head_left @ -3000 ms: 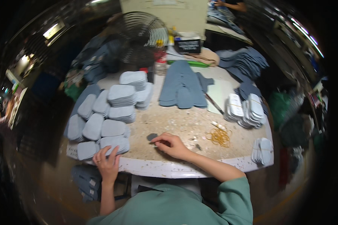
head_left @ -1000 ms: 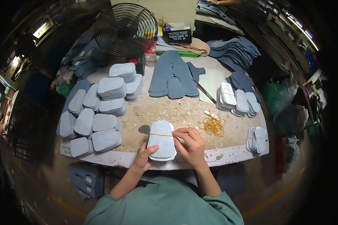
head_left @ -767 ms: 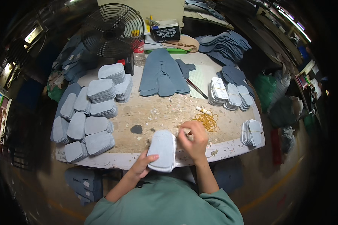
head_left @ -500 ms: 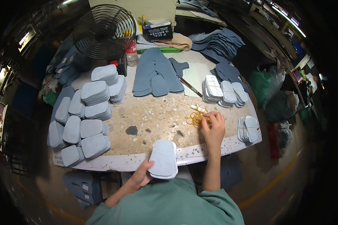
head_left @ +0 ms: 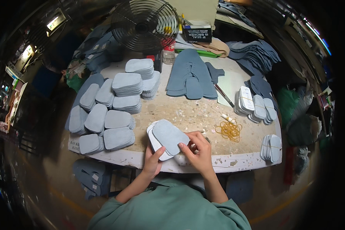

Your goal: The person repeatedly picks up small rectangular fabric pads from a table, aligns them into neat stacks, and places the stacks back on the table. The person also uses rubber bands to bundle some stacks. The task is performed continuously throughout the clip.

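A stack of light blue-grey rounded fabric or leather pieces [head_left: 170,138] is held over the near edge of the table. My left hand [head_left: 152,163] is closed around its left side, thumb on top. With thumb and fingers, my right hand [head_left: 199,151] pinches the right end of the upper pieces, which sit askew over a white-faced piece below. Whether a rubber band is also in my right fingers cannot be made out. Just beyond that hand, to the right, lies a tangle of yellow rubber bands [head_left: 229,132].
Several loose stacks [head_left: 126,84] of similar pieces fill the table's left side. Banded stacks [head_left: 259,108] stand at the right, another banded stack [head_left: 271,148] nearer. Dark blue cut pieces [head_left: 191,73], a pen [head_left: 224,95], a bottle [head_left: 168,55] and a fan [head_left: 145,27] are farther back.
My right hand has left the rubber bands and come to the stack, gripping its right end. The stack has risen over the table edge, and its upper pieces are now turned askew. The view has shifted.
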Available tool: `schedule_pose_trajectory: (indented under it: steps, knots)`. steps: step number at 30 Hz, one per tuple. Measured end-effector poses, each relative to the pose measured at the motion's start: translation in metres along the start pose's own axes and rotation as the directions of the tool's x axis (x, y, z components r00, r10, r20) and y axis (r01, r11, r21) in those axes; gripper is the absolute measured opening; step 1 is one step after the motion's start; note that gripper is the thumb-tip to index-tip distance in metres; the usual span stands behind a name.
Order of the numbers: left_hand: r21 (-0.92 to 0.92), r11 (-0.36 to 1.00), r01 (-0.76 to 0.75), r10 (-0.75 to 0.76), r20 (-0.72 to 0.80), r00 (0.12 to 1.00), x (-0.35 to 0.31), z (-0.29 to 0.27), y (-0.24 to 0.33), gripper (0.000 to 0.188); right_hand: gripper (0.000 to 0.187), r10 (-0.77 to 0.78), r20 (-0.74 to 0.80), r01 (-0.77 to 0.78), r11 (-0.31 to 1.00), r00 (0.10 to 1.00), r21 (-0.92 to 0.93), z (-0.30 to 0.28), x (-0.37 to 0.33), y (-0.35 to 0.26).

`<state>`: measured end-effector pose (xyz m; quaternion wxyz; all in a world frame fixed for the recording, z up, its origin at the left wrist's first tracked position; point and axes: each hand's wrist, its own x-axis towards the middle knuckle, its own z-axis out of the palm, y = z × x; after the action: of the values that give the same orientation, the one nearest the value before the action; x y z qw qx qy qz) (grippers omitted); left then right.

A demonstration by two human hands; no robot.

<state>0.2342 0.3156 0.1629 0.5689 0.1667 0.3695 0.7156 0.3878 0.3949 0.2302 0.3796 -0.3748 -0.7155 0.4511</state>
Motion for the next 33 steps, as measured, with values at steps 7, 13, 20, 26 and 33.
schedule_pose_trajectory:
  steps: [7, 13, 20, 26, 33]
  knots:
    - [-0.075, 0.997, -0.008, 0.011, 0.045, 0.999, -0.001, -0.003, -0.004, 0.062, 0.032, -0.431, -0.182, 0.380, 0.889, 0.884, -0.257, 0.006, 0.003, -0.010]
    - [-0.060, 0.998, 0.032, -0.031, 0.017, 0.999, -0.001, -0.006, -0.004, 0.064, 0.030, -0.326, -0.114, 0.309, 0.940, 0.939, -0.142, 0.005, -0.001, -0.007]
    - [0.019, 1.000, -0.011, 0.011, -0.031, 0.999, -0.002, -0.001, -0.005, 0.069, 0.027, -0.062, -0.064, 0.061, 0.998, 0.996, -0.026, -0.001, 0.006, 0.004]
    - [-0.006, 1.000, -0.019, 0.019, -0.063, 0.998, -0.002, 0.001, -0.004, 0.069, 0.026, -0.223, -0.472, 0.276, 0.960, 0.853, 0.044, -0.003, 0.005, 0.006]
    - [0.089, 0.995, -0.047, 0.050, -0.035, 0.998, -0.004, 0.005, -0.004, 0.065, 0.027, 0.002, -0.097, 0.005, 0.997, 0.995, 0.076, -0.003, 0.001, 0.010]
